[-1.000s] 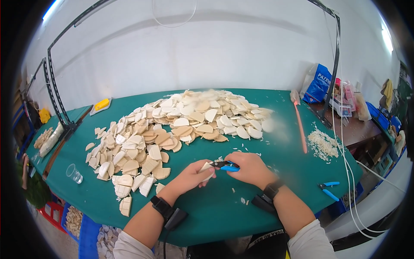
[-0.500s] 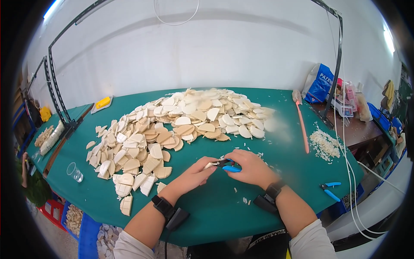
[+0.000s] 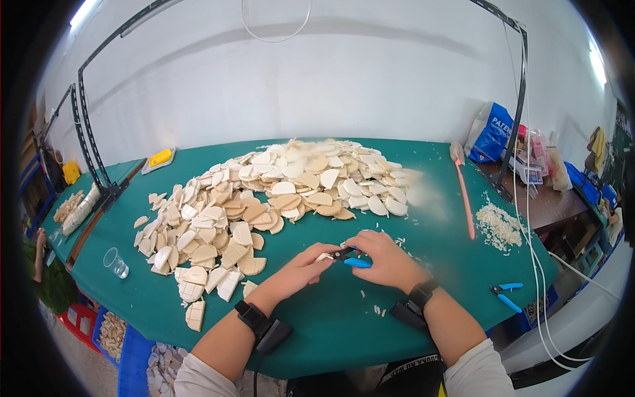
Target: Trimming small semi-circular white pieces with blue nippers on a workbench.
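Observation:
Blue-handled flush cutters (image 3: 358, 263) are gripped in my right hand (image 3: 383, 259), its fingers wrapped round the handles. Their dark jaws point left, toward a small cream piece (image 3: 324, 257) pinched between the fingers of my left hand (image 3: 299, 270). The piece is mostly hidden by the fingers, and the jaws meet or nearly meet its edge. Beyond both hands spreads a large heap of flat half-round cream and tan pieces (image 3: 284, 202), some scored with lines. Small offcuts (image 3: 377, 309) lie on the green tabletop (image 3: 317, 331) near my right hand.
A second pair of blue cutters (image 3: 508, 299) lies at the right, near a mound of trimmings (image 3: 497, 226) and a long pink-handled tool (image 3: 465, 198). A clear cup (image 3: 116, 264) stands left. White cables (image 3: 534, 264) hang at right. Blue bins (image 3: 135, 360) sit below left.
My hands stay almost in place, the cutters still at the cream piece. The whole view has shifted slightly downward.

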{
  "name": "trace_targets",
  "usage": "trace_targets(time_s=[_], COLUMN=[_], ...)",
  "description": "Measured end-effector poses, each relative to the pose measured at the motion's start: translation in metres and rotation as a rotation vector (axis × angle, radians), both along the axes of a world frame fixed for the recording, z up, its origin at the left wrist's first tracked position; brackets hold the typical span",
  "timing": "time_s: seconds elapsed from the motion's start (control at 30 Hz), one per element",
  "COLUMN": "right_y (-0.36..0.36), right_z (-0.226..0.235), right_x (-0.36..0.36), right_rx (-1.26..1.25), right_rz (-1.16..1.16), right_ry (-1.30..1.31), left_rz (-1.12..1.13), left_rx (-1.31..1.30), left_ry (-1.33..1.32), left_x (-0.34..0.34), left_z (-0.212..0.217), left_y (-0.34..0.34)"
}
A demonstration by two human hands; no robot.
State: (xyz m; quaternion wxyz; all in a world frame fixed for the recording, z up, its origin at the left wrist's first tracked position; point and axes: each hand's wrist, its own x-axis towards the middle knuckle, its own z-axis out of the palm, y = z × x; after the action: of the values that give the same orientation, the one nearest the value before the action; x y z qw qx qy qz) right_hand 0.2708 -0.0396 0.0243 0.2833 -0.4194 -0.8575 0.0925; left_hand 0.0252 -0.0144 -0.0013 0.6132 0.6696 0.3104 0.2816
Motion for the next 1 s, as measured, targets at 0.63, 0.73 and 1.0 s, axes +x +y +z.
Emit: trace_targets(time_s=[0.63, 0.73, 1.0], right_y=[0.004, 0.003, 0.004], right_z=[-0.001, -0.003, -0.005], right_x=[0.0, 0.001, 0.001], right_rx=[-0.029, -0.04, -0.027], right_rz=[0.057, 0.06, 0.109], right_ry=[0.023, 0.026, 0.036], left_rz=[-0.003, -0.011, -0.004], left_rx=[0.141, 0.147, 0.205], left_ry=[-0.006, -0.024, -0.063], left_x=[0.0, 0.0, -0.003], left_z=[0.002, -0.002, -0.008], left_y=[-0.001, 0.002, 0.005])
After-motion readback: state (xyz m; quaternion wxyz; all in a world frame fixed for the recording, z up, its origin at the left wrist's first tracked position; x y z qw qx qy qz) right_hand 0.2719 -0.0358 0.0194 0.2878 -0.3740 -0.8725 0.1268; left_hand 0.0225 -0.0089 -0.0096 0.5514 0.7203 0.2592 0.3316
